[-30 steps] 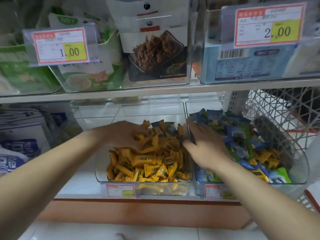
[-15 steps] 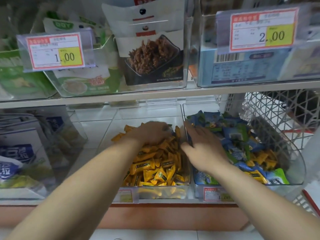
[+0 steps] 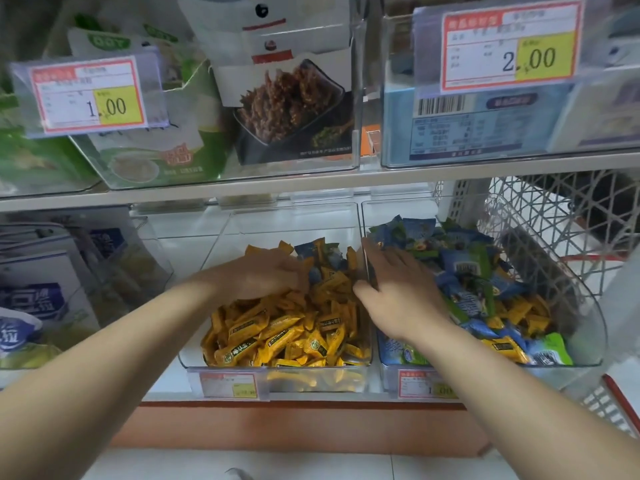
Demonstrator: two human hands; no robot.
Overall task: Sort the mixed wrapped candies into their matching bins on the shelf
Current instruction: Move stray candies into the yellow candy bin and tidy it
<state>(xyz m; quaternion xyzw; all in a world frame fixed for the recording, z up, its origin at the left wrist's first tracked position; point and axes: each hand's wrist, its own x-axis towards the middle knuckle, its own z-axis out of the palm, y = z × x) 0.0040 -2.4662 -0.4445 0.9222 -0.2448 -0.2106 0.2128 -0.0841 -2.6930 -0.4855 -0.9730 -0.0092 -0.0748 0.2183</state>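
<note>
Two clear bins stand side by side on the lower shelf. The left bin (image 3: 294, 220) is full of yellow candies (image 3: 277, 337), with a few blue candies (image 3: 330, 254) at the back of the pile. My left hand (image 3: 266, 277) lies on that pile, and its fingers curl down onto a blue candy (image 3: 314, 273) at their tips. The right bin (image 3: 588, 327) holds blue and green candies (image 3: 464, 268) with yellow candies (image 3: 519, 315) mixed in. My right hand (image 3: 398, 292) rests flat, fingers straight, across the wall between the two bins.
Price tags (image 3: 233, 384) hang on the bin fronts. A clear bin of blue-and-white packs (image 3: 38, 299) stands to the left, and a white lattice basket (image 3: 554, 216) to the right. The upper shelf (image 3: 311, 183) overhangs the bins, loaded with boxed snacks.
My left hand has moved right across the yellow pile, from its left side to the blue candies at the back. My right hand has stayed on the dividing wall.
</note>
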